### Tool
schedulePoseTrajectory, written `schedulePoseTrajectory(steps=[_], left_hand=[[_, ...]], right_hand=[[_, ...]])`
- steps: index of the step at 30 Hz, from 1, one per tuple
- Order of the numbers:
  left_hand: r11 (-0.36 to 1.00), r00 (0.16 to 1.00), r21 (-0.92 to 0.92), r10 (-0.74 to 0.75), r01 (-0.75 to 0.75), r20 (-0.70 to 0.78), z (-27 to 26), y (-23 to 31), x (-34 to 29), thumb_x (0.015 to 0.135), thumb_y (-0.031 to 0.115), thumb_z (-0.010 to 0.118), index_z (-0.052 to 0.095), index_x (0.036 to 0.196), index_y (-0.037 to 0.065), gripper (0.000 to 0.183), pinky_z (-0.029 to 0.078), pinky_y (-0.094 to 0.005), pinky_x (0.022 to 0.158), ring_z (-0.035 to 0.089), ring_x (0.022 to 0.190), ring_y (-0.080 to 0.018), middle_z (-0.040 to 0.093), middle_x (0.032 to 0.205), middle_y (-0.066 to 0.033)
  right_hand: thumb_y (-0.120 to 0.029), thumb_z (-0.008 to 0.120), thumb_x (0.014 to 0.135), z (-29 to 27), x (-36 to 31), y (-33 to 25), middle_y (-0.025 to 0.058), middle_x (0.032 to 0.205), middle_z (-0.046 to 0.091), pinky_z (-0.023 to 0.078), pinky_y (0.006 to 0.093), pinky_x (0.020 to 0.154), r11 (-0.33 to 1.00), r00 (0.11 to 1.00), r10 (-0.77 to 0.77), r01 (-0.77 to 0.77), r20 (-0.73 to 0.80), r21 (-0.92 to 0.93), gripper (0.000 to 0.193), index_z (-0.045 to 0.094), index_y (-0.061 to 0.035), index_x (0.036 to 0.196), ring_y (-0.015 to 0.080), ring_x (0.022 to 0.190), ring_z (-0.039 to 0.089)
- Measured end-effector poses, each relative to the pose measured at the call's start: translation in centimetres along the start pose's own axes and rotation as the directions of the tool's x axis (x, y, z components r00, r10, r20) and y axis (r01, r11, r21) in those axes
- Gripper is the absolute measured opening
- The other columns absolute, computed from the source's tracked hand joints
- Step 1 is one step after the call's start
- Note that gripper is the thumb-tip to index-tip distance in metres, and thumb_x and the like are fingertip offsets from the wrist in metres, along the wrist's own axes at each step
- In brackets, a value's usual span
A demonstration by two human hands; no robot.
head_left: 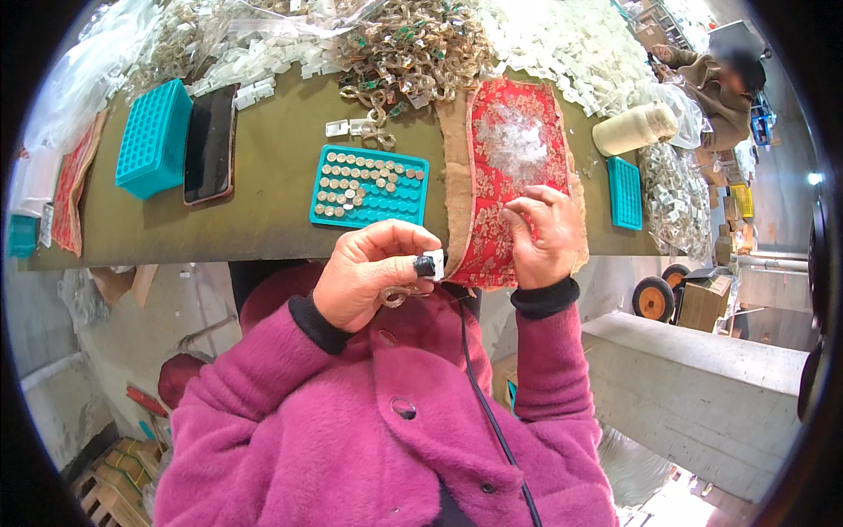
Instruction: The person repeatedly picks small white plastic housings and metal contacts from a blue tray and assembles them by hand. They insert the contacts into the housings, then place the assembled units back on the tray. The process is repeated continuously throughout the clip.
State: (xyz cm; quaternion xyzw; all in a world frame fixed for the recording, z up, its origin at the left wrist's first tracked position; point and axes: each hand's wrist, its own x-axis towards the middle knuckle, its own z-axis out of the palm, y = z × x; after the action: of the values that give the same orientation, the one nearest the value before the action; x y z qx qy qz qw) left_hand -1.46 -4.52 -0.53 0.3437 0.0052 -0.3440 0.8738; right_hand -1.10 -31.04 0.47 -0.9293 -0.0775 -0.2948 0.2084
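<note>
My left hand (373, 263) is near the table edge, thumb and fingers closed on a small white plastic case (435, 263). A clear coiled strip (402, 297) hangs below that hand. Something black wraps the thumb tip. Over the red patterned cloth (492, 211), my right hand (549, 237) has bent fingers, with thumb and index tips close together; anything between them is too small to make out. Thin clear film bits (514, 140) are heaped on this cloth. Left of it lies a teal tray (404, 209) holding rows of coin cells (334, 184).
Beyond the tray are a white case with a coiled strip (351, 128) and a pile of coiled strips (421, 53). White cases (571, 53) are heaped behind. Stacked teal trays (154, 140) and a phone (211, 145) lie left. Another person (720, 97) sits far right.
</note>
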Motion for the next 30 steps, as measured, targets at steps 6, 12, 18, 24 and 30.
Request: schedulePoseTrajectory(steps=[6, 12, 18, 24, 30], left_hand=[[0.999, 1.0, -0.047, 0.001, 0.0, 0.014, -0.3, 0.1, -0.2, 0.094, -0.001, 0.068, 0.068, 0.115, -0.002, 0.021, 0.059, -0.034, 0.081, 0.072, 0.09, -0.0211, 0.073, 0.1, -0.0119], [0.986, 1.0, -0.166, -0.015, 0.015, 0.002, 0.1, -0.3, 0.4, 0.098, -0.002, 0.065, 0.067, 0.118, -0.003, 0.02, 0.059, -0.0313, 0.079, 0.072, 0.088, -0.0197, 0.073, 0.101, -0.0116], [0.993, 0.998, -0.11, -0.049, 0.053, 0.043, 0.9, -0.1, 1.6, 0.097, -0.002, 0.067, 0.068, 0.119, -0.003, 0.022, 0.06, -0.0331, 0.082, 0.072, 0.091, -0.0194, 0.073, 0.105, -0.012], [0.965, 0.998, -0.258, -0.032, 0.046, 0.058, 1.4, -0.6, 2.7, 0.097, -0.002, 0.067, 0.069, 0.117, -0.004, 0.021, 0.06, -0.038, 0.09, 0.072, 0.098, -0.0207, 0.074, 0.107, -0.0126], [0.965, 0.997, -0.254, -0.055, 0.066, 0.05, 1.1, -0.9, 3.1, 0.098, 0.0, 0.068, 0.069, 0.117, -0.003, 0.02, 0.06, -0.037, 0.09, 0.072, 0.098, -0.02, 0.074, 0.106, -0.0118]], right_hand=[[0.002, 0.078, 0.086, 0.3, -0.8, -0.4, 0.0072, 0.096, 0.069, 0.054, 0.0338, 0.082, 0.95, 0.977, 0.191, -0.209, 0.097, 0.232, 0.014, 0.072, -0.0049, 0.097, 0.0213, 0.094, 0.066], [0.001, 0.076, 0.089, 0.5, -0.7, -0.9, 0.0139, 0.112, 0.069, 0.055, 0.0389, 0.084, 0.943, 0.981, 0.177, -0.191, 0.077, 0.272, 0.012, 0.069, -0.0034, 0.099, 0.0292, 0.101, 0.068], [0.0, 0.072, 0.091, -0.6, -0.1, -2.6, 0.0142, 0.106, 0.069, 0.052, 0.0418, 0.092, 0.954, 0.996, 0.055, -0.075, 0.077, 0.292, 0.011, 0.065, -0.0028, 0.099, 0.0343, 0.101, 0.066], [0.001, 0.073, 0.086, -1.7, 0.1, -4.2, 0.0137, 0.094, 0.068, 0.054, 0.0427, 0.082, 0.904, 0.985, -0.111, 0.044, 0.134, 0.426, 0.016, 0.065, -0.0028, 0.099, 0.0339, 0.09, 0.067], [0.003, 0.075, 0.08, -2.2, 0.6, -4.5, 0.0131, 0.089, 0.066, 0.054, 0.0438, 0.073, 0.918, 0.958, -0.216, 0.133, 0.188, 0.374, 0.023, 0.065, -0.0025, 0.1, 0.0349, 0.081, 0.065]])
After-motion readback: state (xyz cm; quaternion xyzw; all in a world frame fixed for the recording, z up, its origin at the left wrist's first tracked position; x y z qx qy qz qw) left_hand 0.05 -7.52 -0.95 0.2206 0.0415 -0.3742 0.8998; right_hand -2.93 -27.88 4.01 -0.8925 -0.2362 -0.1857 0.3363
